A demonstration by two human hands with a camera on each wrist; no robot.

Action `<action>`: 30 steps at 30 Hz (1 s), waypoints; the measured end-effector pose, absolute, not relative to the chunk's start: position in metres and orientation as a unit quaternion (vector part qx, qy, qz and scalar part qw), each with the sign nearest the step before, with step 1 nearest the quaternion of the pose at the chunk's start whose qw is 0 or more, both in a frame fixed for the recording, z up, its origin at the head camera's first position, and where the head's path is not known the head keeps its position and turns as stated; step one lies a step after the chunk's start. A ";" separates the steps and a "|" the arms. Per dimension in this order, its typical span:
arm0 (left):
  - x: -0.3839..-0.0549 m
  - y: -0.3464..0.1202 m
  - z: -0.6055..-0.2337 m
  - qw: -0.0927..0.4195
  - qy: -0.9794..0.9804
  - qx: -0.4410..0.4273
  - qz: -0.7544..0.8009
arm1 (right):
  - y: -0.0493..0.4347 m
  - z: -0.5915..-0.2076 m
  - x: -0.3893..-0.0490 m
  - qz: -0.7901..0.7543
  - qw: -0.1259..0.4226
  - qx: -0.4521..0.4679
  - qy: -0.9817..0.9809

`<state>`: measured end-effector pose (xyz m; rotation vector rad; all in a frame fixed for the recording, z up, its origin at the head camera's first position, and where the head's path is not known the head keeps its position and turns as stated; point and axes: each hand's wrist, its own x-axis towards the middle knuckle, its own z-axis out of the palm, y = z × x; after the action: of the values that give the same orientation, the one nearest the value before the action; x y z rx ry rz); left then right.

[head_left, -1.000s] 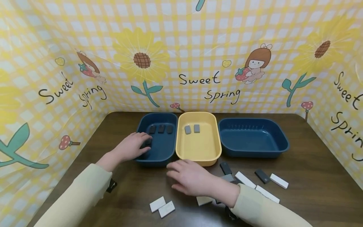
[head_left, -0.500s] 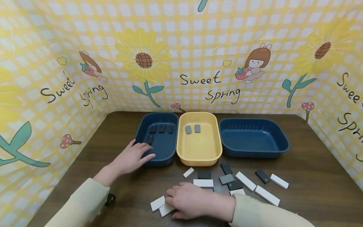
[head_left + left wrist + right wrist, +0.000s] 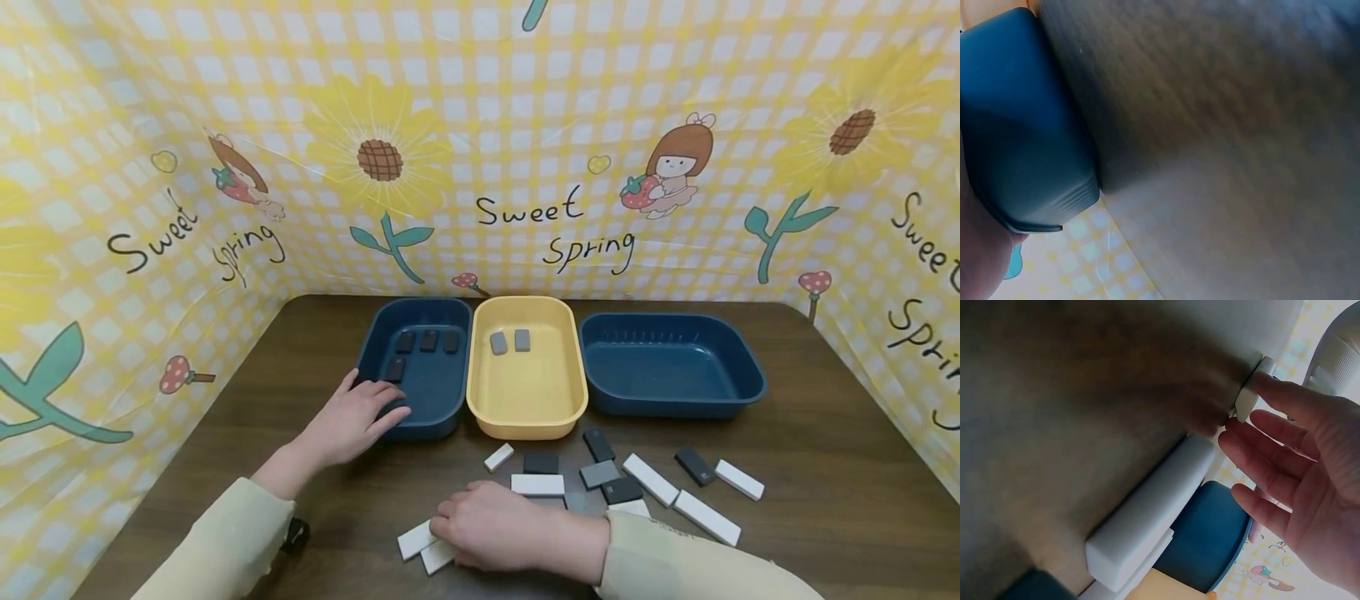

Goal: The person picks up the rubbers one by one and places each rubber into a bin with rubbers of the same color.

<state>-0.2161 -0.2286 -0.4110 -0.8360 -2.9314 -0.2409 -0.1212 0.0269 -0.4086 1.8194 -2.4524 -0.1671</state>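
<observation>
My left hand [image 3: 352, 421] rests at the near left rim of the left blue tray [image 3: 447, 422], its fingers loosely bent over the edge. Inside that tray lie several small black blocks [image 3: 428, 340]. In the left wrist view the outer wall of the blue tray [image 3: 1022, 119] fills the left side, beside part of the hand [image 3: 982, 250]. My right hand [image 3: 498, 527] is low over the near table, at two flat white blocks [image 3: 417, 539]. In the right wrist view, the thumb and fingers of the right hand [image 3: 1316, 469] pinch a white block [image 3: 1247, 400].
A yellow tray [image 3: 525, 396] with two grey blocks [image 3: 522, 340] stands in the middle, with another blue tray [image 3: 667, 375] to its right. White blocks [image 3: 649, 479], black blocks [image 3: 693, 467] and a grey block [image 3: 599, 474] lie scattered in front. A patterned cloth [image 3: 525, 150] hangs behind.
My left hand has let go of a black block in the left tray and drawn back to the rim. The right hand has come nearer and lower, onto the white blocks.
</observation>
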 end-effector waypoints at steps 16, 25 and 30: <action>-0.215 -0.228 -0.414 0.046 -0.959 -0.270 -0.076 | 0.028 -0.411 -0.127 -0.036 0.037 0.601 -0.797; -0.215 -0.227 -0.412 0.042 -0.960 -0.264 -0.080 | 0.040 -0.392 -0.135 0.025 -0.003 0.586 -0.810; -0.218 -0.227 -0.411 0.041 -0.960 -0.262 -0.084 | 0.056 -0.375 -0.144 0.050 0.011 0.560 -0.827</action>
<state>-0.2176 -0.2266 -0.4109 -0.8021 -2.9408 -0.2582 -0.1443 0.0560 -0.3747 1.7487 -2.5789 0.1548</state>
